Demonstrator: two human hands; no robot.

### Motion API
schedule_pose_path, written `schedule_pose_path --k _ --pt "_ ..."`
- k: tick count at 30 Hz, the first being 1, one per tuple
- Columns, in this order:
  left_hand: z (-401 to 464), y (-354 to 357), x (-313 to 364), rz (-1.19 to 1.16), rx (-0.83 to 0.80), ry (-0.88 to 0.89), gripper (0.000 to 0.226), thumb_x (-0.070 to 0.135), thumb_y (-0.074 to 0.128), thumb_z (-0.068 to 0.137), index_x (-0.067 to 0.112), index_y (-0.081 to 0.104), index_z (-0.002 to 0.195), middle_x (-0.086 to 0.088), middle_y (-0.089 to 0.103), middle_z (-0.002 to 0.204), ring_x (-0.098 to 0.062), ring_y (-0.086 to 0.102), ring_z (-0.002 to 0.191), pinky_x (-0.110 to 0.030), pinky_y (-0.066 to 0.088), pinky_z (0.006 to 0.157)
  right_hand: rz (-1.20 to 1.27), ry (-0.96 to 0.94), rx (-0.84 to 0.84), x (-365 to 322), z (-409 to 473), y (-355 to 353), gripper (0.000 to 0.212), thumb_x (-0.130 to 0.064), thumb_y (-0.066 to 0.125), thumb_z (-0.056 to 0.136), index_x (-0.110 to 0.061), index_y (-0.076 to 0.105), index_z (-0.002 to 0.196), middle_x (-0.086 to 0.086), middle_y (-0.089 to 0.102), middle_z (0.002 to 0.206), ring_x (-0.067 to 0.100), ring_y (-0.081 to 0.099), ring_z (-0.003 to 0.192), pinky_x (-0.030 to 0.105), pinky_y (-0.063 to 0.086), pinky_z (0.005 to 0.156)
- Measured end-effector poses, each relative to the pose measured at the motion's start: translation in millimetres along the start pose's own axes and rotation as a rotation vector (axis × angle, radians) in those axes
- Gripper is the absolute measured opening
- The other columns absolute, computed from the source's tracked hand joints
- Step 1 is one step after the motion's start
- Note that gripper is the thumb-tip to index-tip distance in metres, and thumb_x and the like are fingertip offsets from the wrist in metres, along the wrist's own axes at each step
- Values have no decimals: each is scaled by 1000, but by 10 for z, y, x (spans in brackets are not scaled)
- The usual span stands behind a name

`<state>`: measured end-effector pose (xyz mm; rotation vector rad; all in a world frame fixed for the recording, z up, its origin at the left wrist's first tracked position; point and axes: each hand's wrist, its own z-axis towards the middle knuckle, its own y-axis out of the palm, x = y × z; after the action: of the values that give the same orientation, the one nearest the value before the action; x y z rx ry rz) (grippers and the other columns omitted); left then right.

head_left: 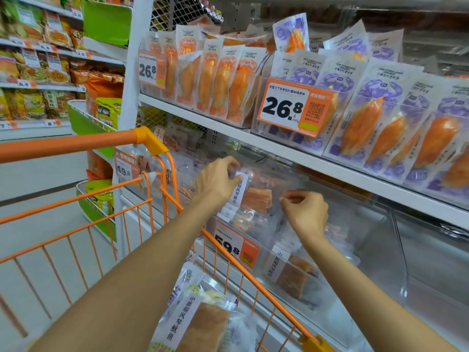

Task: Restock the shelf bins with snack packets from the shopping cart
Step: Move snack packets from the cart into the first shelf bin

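Below the upper shelf, I see both of my hands reaching into the clear shelf bin (299,189) on the lower tier. My left hand (218,180) has its fingers curled and pinching the top edge of a clear snack packet (256,196), beside the packet's white vertical label; an orange-brown slab of dried food shows through the film. My right hand (308,212) is held just right of that packet with its fingers curled toward the thumb; whether they pinch the packet's clear edge I cannot tell, since the film is transparent and blurred there. The packet stands upright inside the bin, behind the orange price tag marked 59.8 (234,246). More packets of the same kind (291,275) lie lower in the bin, to the right of the tag. The orange shopping cart (152,207) stands at lower left, its rim close against the shelf front, and holds further labelled packets (200,323) near its right corner. On the shelf above, bins hold upright crab-stick packets (223,90) behind price tags marked 26.8 (291,107).
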<state>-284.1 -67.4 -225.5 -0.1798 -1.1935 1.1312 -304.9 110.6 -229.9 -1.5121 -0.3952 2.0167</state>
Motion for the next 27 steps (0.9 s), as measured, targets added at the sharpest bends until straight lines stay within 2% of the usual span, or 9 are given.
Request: schedule_pose_path --k 2,4,7,10,14,19,22,24,27 --pt "1 11 5 1 -38 -5 29 36 61 92 29 57 120 4 64 113 -23 61 100 -29 40 65 -27 44 -21 27 25 41 10 -23 70 82 -20 75 90 7 75 90 25 68 92 28 50 78" --pt "2 41 23 45 -53 7 35 34 59 93 27 53 127 1 59 124 -25 56 111 -31 41 69 -65 72 -59 81 44 68 9 -25 70 82 -22 75 89 7 75 91 26 67 95 31 51 82" --pt "-3 58 47 122 -48 43 52 30 56 95 20 37 143 -1 40 143 -26 40 128 -40 44 85 -98 53 -57 87 67 38 21 -34 72 80 -23 70 98 4 74 90 25 65 100 31 49 83" --pt "1 68 41 136 -112 78 47 27 49 99 23 37 145 -1 47 142 -28 47 125 -41 46 86 -188 -35 -22 61 43 -4 39 -35 71 81 -19 62 116 -4 60 76 29 64 98 30 44 73" --pt "34 42 25 209 -183 94 45 30 45 100 24 38 144 -3 47 142 -29 47 125 -42 46 90 -209 -127 -83 25 -28 -15 48 -25 65 88 -26 46 132 0 62 88 30 63 96 34 47 76" --pt "46 -27 70 218 -274 52 53 32 41 101 26 23 150 -3 36 151 -32 45 129 -42 43 93 -228 -99 -128 -17 -27 -35 52 -23 63 88 -23 42 135 6 68 94 32 64 94 36 50 74" --pt "-10 -81 52 185 -289 30 61 34 46 99 25 17 152 -5 33 152 -32 42 132 -46 44 98 -227 -87 -172 -51 -96 -97 64 -24 64 87 -23 31 142 5 65 100 32 62 100 37 48 77" --pt "-84 -167 72 165 -282 24 63 33 49 98 23 18 152 -6 33 152 -30 40 134 -47 43 101 -218 -76 -174 -66 -160 -167 66 -24 64 87 -19 30 142 5 65 101 33 61 103 40 49 82" --pt "-259 -360 133 144 -277 -12 56 28 53 97 20 30 148 -5 38 149 -29 44 130 -41 43 101 -168 -60 -167 -85 -286 -290 54 -21 64 86 -12 37 132 5 63 93 33 61 95 39 48 76"
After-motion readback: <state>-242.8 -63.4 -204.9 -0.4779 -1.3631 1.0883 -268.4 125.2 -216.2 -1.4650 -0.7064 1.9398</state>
